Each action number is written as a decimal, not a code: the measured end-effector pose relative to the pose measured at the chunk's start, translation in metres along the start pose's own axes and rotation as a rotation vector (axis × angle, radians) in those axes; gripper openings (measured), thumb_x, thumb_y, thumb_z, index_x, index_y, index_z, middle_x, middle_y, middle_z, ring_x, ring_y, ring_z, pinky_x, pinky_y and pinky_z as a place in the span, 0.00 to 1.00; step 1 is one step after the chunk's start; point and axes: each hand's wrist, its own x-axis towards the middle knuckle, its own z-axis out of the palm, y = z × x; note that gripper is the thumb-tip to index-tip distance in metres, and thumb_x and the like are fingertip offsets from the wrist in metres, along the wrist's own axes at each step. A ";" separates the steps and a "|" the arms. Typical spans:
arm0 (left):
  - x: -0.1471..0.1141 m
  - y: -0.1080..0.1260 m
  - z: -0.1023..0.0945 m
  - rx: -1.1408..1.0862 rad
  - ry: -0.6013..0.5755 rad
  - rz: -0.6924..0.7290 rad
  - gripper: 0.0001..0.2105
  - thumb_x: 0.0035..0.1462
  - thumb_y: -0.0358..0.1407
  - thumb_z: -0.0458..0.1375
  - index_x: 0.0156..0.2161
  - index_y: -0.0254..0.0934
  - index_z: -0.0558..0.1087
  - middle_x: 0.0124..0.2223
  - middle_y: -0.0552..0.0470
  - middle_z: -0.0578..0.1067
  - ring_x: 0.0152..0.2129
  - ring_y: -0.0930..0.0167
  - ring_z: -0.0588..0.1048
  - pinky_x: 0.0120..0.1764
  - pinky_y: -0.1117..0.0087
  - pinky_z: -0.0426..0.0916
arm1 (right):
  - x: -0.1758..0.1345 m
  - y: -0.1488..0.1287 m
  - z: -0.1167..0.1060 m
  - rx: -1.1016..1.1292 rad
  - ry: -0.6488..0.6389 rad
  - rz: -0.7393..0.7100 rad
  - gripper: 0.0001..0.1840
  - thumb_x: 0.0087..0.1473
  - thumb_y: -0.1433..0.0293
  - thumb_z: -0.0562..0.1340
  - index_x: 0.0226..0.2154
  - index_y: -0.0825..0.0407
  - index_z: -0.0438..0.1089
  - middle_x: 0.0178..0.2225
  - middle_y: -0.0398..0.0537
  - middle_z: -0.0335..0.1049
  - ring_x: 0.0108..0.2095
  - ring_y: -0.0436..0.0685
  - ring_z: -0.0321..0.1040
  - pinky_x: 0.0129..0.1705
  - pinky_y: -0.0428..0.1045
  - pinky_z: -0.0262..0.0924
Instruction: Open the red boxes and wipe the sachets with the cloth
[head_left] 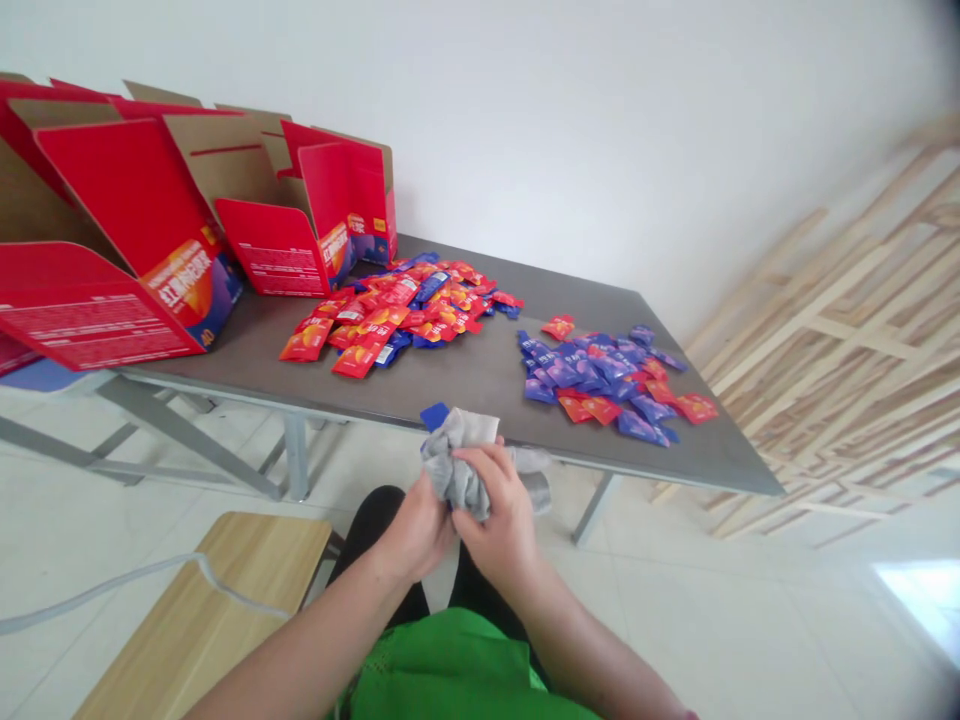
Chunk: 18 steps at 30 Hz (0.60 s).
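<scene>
In front of the table's near edge, my left hand and my right hand are closed around a bunched grey cloth. Its loose ends stick out to the right past my right hand, and a paler flap stands up at the top. A small blue piece shows at the cloth's upper left; whether it is held with the cloth I cannot tell. Beyond my hands, a pile of red and blue sachets lies on the grey table. A second pile, mostly purple sachets with some red ones, lies to the right.
Several open red cartons stand along the table's left end. A wooden stool is at my lower left, with a pale cable across it. Wooden slatted frames lean on the right, by the white wall.
</scene>
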 end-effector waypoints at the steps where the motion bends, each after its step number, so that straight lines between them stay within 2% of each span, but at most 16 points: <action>1: 0.001 0.005 0.003 -0.020 0.002 0.041 0.31 0.58 0.62 0.50 0.56 0.43 0.72 0.52 0.46 0.78 0.54 0.59 0.72 0.55 0.56 0.67 | -0.004 0.000 0.006 -0.001 -0.052 0.004 0.27 0.40 0.78 0.58 0.45 0.45 0.72 0.46 0.48 0.70 0.45 0.58 0.71 0.48 0.51 0.67; 3: 0.004 0.018 0.005 -0.042 0.009 0.096 0.30 0.59 0.61 0.48 0.55 0.43 0.71 0.52 0.45 0.78 0.54 0.60 0.73 0.56 0.57 0.66 | -0.015 0.008 0.015 0.037 -0.132 0.065 0.23 0.39 0.79 0.57 0.39 0.46 0.74 0.39 0.46 0.72 0.40 0.56 0.72 0.43 0.49 0.68; 5: 0.005 0.031 0.004 -0.053 0.039 0.113 0.28 0.61 0.59 0.48 0.53 0.40 0.72 0.44 0.46 0.81 0.50 0.60 0.76 0.54 0.57 0.67 | -0.028 0.024 0.020 0.068 -0.182 0.204 0.21 0.40 0.80 0.56 0.35 0.47 0.75 0.35 0.45 0.73 0.36 0.56 0.72 0.41 0.49 0.68; 7: 0.005 0.039 0.003 -0.075 0.070 0.089 0.25 0.63 0.55 0.48 0.51 0.38 0.73 0.35 0.48 0.79 0.44 0.61 0.78 0.52 0.57 0.69 | -0.037 0.041 0.019 0.074 -0.129 0.395 0.22 0.41 0.79 0.55 0.38 0.49 0.75 0.35 0.45 0.74 0.37 0.57 0.73 0.42 0.52 0.68; 9: 0.006 0.039 0.003 -0.113 0.114 0.061 0.22 0.64 0.53 0.49 0.50 0.38 0.72 0.32 0.51 0.77 0.39 0.63 0.79 0.49 0.58 0.71 | -0.040 0.052 0.014 0.079 -0.002 0.524 0.24 0.44 0.76 0.55 0.45 0.51 0.72 0.40 0.48 0.75 0.42 0.60 0.73 0.47 0.55 0.67; 11: 0.007 0.033 0.003 -0.133 0.180 0.022 0.18 0.64 0.50 0.52 0.49 0.40 0.71 0.32 0.53 0.76 0.36 0.67 0.78 0.46 0.62 0.72 | -0.038 0.052 0.007 0.066 0.062 0.502 0.27 0.47 0.71 0.60 0.52 0.51 0.68 0.47 0.52 0.74 0.47 0.62 0.72 0.51 0.57 0.66; 14: 0.012 0.015 0.004 -0.074 0.270 -0.050 0.15 0.59 0.49 0.59 0.44 0.40 0.70 0.32 0.55 0.74 0.37 0.68 0.77 0.44 0.67 0.71 | -0.033 0.039 -0.001 -0.047 0.032 0.322 0.33 0.45 0.65 0.67 0.55 0.48 0.66 0.51 0.52 0.70 0.48 0.62 0.71 0.49 0.55 0.67; 16: 0.014 0.002 0.006 0.035 0.286 -0.058 0.16 0.57 0.49 0.60 0.43 0.40 0.70 0.35 0.53 0.75 0.40 0.68 0.76 0.46 0.67 0.69 | -0.031 0.032 -0.003 -0.164 0.018 0.247 0.28 0.47 0.65 0.66 0.53 0.46 0.69 0.49 0.52 0.70 0.44 0.61 0.72 0.44 0.53 0.68; 18: 0.016 -0.006 0.008 0.155 0.249 -0.026 0.18 0.58 0.48 0.60 0.48 0.41 0.69 0.42 0.51 0.76 0.45 0.67 0.74 0.51 0.66 0.66 | -0.029 0.032 -0.004 -0.241 0.051 0.219 0.19 0.52 0.67 0.62 0.48 0.47 0.72 0.45 0.51 0.71 0.40 0.59 0.73 0.41 0.51 0.68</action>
